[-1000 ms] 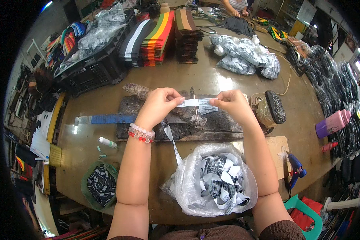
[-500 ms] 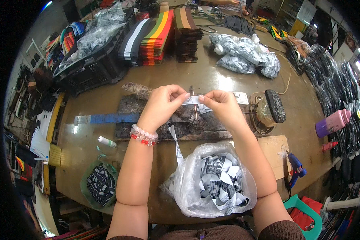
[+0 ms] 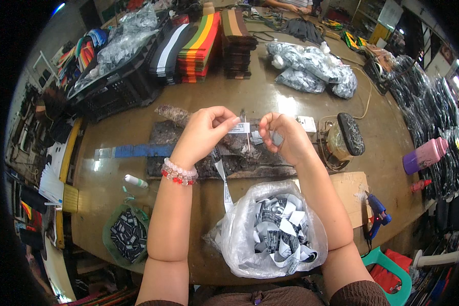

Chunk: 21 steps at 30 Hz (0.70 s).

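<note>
Two hands are raised above the brown worktop (image 3: 270, 97), close together but not touching. The left hand (image 3: 205, 133) pinches a small white label (image 3: 238, 128) between thumb and fingers, and a narrow white strip (image 3: 223, 179) hangs down from it. The right hand (image 3: 284, 136) is curled, its fingertips pressed together on another small label piece (image 3: 264, 136). Below them sits a clear plastic bag (image 3: 270, 235) full of white labels; a glue gun (image 3: 376, 213) lies at the right.

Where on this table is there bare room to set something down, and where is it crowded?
Bare wood lies between the dark mat and the black crate, and left of the clear bag of labels, near the white tube. The far edge is crowded with stacked straps and wrapped bundles.
</note>
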Each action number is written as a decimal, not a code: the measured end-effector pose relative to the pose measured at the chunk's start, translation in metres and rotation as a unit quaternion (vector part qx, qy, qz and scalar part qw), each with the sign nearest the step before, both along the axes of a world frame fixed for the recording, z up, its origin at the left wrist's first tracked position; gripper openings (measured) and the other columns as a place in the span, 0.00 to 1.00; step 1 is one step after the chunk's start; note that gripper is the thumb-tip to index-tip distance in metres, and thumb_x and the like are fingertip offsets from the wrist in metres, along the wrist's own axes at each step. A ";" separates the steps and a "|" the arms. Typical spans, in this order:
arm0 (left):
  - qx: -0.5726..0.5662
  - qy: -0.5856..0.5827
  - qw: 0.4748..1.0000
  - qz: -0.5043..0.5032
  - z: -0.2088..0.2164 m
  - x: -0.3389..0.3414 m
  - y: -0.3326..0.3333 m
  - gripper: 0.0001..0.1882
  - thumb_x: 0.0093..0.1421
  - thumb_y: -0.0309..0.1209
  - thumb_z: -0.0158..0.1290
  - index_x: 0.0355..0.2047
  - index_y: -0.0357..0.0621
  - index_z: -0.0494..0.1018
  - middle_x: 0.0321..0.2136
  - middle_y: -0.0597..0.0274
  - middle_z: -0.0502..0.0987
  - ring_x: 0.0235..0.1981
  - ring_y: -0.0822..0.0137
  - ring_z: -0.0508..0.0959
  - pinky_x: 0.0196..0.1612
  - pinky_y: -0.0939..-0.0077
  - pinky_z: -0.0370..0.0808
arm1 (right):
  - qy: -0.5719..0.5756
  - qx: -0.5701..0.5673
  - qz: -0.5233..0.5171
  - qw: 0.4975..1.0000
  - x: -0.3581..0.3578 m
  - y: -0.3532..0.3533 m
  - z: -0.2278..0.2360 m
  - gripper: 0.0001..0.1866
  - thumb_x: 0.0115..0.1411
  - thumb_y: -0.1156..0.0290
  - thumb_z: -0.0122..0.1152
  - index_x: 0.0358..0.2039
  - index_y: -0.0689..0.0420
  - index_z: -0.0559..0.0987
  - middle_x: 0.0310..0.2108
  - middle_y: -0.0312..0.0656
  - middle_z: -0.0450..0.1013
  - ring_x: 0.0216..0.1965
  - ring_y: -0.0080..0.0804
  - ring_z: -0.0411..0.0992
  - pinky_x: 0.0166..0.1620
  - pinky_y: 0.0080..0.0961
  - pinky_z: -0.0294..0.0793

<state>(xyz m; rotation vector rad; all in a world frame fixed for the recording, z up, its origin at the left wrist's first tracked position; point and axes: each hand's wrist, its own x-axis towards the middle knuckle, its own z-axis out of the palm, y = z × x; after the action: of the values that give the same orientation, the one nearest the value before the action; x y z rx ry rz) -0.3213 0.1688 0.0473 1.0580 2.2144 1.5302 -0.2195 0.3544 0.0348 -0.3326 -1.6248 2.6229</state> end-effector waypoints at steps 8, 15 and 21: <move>0.038 -0.125 0.987 -0.099 0.015 0.011 -0.005 0.12 0.62 0.35 0.54 0.33 0.36 0.76 0.25 0.69 0.77 0.25 0.82 0.72 0.27 0.86 0.68 | 0.018 0.339 -0.018 0.941 0.013 -0.005 0.028 0.08 0.55 0.67 0.68 0.26 0.56 0.77 0.17 0.23 0.66 0.15 0.08 0.55 0.18 0.11 0.47; -0.002 -0.046 0.998 -0.033 0.003 -0.001 -0.007 0.11 0.60 0.33 0.55 0.33 0.34 0.77 0.25 0.63 0.79 0.26 0.76 0.76 0.31 0.80 0.72 | -0.027 0.379 -0.023 0.925 0.011 0.022 0.019 0.13 0.54 0.62 0.68 0.24 0.60 0.80 0.17 0.27 0.68 0.19 0.13 0.59 0.23 0.16 0.56; -0.042 0.043 0.997 0.044 -0.001 0.001 0.000 0.11 0.58 0.32 0.55 0.32 0.33 0.77 0.27 0.53 0.80 0.28 0.66 0.79 0.34 0.73 0.74 | -0.044 0.396 -0.037 0.916 0.008 0.016 0.013 0.13 0.54 0.61 0.67 0.23 0.58 0.79 0.13 0.24 0.63 0.15 0.10 0.54 0.18 0.15 0.48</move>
<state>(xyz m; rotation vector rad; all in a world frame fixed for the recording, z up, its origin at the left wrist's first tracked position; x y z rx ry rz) -0.3203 0.1691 0.0459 1.0315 2.3913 1.4378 -0.2115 0.3702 0.0475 -0.4436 -2.4440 1.6905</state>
